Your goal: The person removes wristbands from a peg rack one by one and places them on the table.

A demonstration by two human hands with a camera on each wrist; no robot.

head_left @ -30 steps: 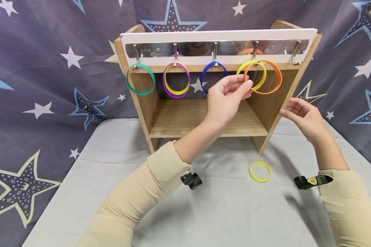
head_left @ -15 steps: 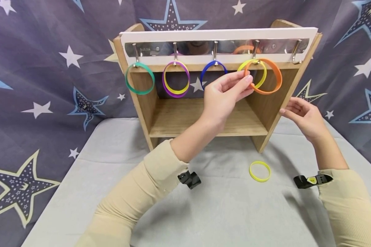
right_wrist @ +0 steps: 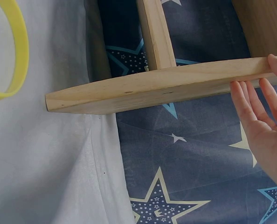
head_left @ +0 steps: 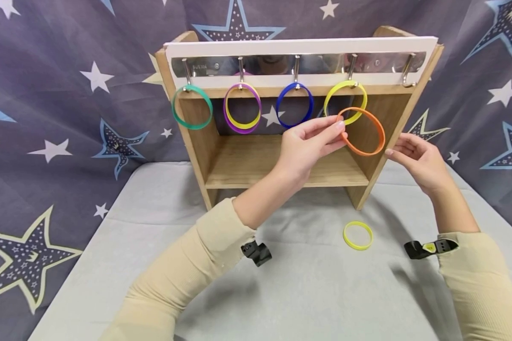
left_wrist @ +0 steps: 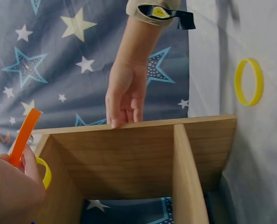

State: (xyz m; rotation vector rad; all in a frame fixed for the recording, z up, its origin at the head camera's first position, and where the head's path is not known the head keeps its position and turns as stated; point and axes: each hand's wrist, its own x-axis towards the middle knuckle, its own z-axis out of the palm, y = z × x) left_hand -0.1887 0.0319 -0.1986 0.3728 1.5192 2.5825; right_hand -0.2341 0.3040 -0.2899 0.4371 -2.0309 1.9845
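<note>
My left hand pinches an orange wristband between thumb and fingers, just below the fourth hook from the left. The band hangs free of that hook, in front of a yellow wristband that loops over it. In the left wrist view the orange wristband appears edge-on in the fingers. My right hand holds the right side panel of the wooden shelf. In the right wrist view its thumb lies on the panel's front edge, fingertips against the outer face.
A metal hook rail runs across the shelf top. Green, purple with yellow, and blue wristbands hang on its other hooks; the far-right hook is bare. Another yellow wristband lies on the grey cloth before the shelf.
The orange wristband has come off the fourth hook and moved down with my left hand, leaving the yellow one hanging there. My right hand stays at the side panel.
</note>
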